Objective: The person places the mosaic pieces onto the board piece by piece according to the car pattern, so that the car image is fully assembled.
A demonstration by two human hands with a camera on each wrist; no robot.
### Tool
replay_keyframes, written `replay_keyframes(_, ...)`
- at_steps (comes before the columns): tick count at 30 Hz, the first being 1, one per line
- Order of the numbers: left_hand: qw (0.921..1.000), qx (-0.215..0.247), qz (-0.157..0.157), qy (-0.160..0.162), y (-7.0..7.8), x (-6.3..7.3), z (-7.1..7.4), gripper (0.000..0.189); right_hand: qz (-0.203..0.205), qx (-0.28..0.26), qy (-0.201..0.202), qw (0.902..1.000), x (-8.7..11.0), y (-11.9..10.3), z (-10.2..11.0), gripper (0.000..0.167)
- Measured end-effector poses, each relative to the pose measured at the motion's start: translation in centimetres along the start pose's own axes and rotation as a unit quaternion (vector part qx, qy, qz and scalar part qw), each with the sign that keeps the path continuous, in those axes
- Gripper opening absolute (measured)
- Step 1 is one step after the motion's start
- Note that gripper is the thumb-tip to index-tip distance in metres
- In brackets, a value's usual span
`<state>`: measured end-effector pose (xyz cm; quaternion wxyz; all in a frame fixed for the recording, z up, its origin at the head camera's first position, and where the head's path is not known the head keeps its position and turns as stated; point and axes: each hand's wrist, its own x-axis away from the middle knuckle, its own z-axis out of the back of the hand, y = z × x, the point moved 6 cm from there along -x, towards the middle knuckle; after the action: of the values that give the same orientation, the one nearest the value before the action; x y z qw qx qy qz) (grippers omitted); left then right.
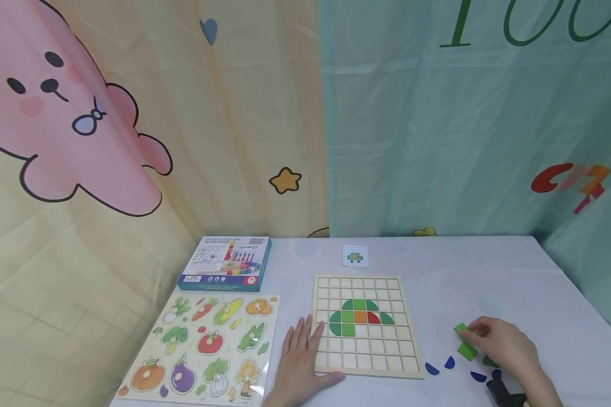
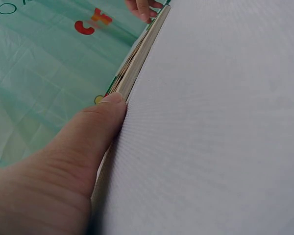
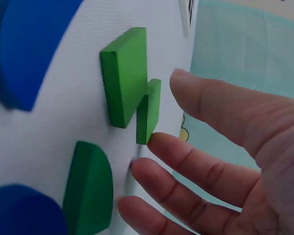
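My left hand rests at the lower left corner of a gridded wooden board, fingers straight along its left side and thumb against the near edge. Light green squares, dark green curved pieces, an orange square and a red quarter piece lie on the grid. To the right of the board, my right hand reaches over two loose light green squares. Its index fingertip is right at the lower corner of the farther square, with the thumb apart from it. The nearer square lies beside.
Blue half-round pieces and a dark green curved piece lie near my right hand. A small pattern card is behind the board. At left are a vegetable puzzle board and a boxed set. Curtains hang behind the table.
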<state>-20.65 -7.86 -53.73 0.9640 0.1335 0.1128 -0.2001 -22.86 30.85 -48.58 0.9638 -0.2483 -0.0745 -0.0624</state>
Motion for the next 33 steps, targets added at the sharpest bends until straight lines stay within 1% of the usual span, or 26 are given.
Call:
replay_keyframes(4, 1.0, 0.001, 0.001, -0.002, 0.0, 0.01, -0.03, 0.105, -0.008, -0.006, -0.005, 0.9999, -0.16, 0.16, -0.33, 0.057)
replay_keyframes(9, 1.0, 0.001, 0.005, -0.008, -0.03, -0.02, -0.1, 0.105, -0.01, 0.002, 0.003, 0.9999, -0.57, 0.19, -0.56, 0.051)
replay_keyframes(14, 0.9996, 0.009, 0.013, -0.024, -0.05, -0.07, -0.24, 0.105, -0.009, 0.005, 0.01, 0.9999, -0.79, 0.08, -0.53, 0.044)
replay_keyframes(18, 0.9995, 0.009, 0.015, -0.027, -0.1, -0.08, -0.26, 0.106, -0.013, 0.001, -0.001, 0.9999, -0.88, -0.03, -0.72, 0.041)
replay_keyframes(22, 0.9995, 0.003, 0.017, -0.028, -0.25, -0.13, -0.41, 0.106, -0.005, -0.001, -0.01, 0.9999, -0.99, -0.33, -1.0, 0.037)
replay_keyframes(27, 0.9993, 0.006, 0.017, -0.031, -0.24, -0.14, -0.36, 0.106, 0.01, 0.001, 0.004, 0.9999, -0.91, -0.63, -0.98, 0.032)
replay_keyframes(33, 0.9994, 0.007, 0.016, -0.028, -0.09, -0.1, -0.15, 0.105, 0.014, -0.006, 0.02, 0.9997, -0.79, -0.65, -1.0, 0.032)
